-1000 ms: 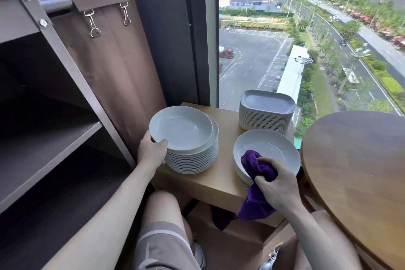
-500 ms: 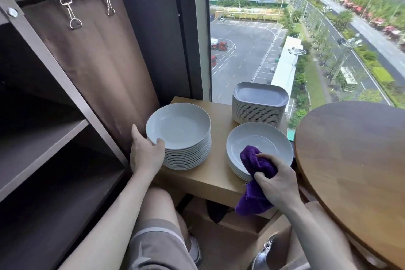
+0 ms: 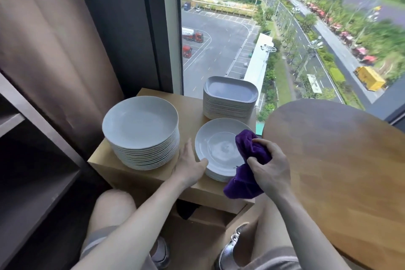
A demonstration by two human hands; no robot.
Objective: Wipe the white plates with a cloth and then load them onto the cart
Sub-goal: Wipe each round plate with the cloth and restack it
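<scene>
While the right hand (image 3: 268,167) bunches a purple cloth (image 3: 249,151) in a tight grip, fingers and thumb curled round the fabric, the cloth presses on the right side of the top plate of a low stack of round white plates (image 3: 215,149). A loose end of the cloth hangs over the near rim of that stack and past the front edge of the tabletop (image 3: 190,114).

The left hand (image 3: 189,165) lies at the near-left rim of the same stack. Its grip is slack: the fingers are straight and reach into the gap between the two round stacks, and the thumb lies against the rim of the top plate. It has hold of nothing.

To the left on the tabletop, a tall stack of round white plates (image 3: 140,124) stands just beside the low one, apart from it. Behind the low stack, close to the window (image 3: 285,28), stands a stack of squarish plates (image 3: 230,94).

At the far left the dark shelves of the cart (image 3: 32,182) show, with brown fabric (image 3: 54,50) hanging at its side. A round wooden table (image 3: 339,160) fills the right, its edge near the right hand.
</scene>
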